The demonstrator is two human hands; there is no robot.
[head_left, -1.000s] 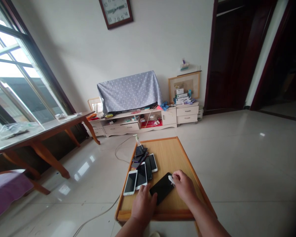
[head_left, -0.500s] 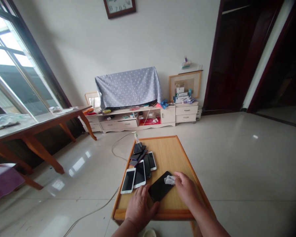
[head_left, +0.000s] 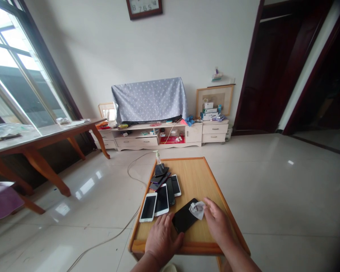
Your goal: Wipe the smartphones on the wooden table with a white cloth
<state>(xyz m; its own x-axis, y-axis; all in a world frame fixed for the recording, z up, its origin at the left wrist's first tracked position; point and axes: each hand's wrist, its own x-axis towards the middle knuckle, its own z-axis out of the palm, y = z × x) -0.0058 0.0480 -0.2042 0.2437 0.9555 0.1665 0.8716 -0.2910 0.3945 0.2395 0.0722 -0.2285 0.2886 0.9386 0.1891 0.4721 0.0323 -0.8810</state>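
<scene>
A black phone point(head_left: 183, 220) lies screen up near the front of a small wooden table point(head_left: 197, 177). My left hand point(head_left: 161, 238) rests on the phone's near left corner, fingers lying flat, pinning it down. My right hand point(head_left: 217, 223) presses a small white wipe point(head_left: 197, 209) against the phone's far right corner with its fingertips. Several more phones point(head_left: 162, 190), some white-framed and some dark, lie in a row and a loose pile along the table's left side.
A small pump bottle point(head_left: 158, 156) stands at the table's far left corner. A white cable point(head_left: 121, 234) runs across the tiled floor on the left. A long wooden table point(head_left: 39, 139) stands by the window; a low TV cabinet point(head_left: 158, 136) lines the back wall.
My right hand has slid slightly toward me along the phone and the wipe now shows more spread out. The left hand stays on the phone. The camera shifted a little.
</scene>
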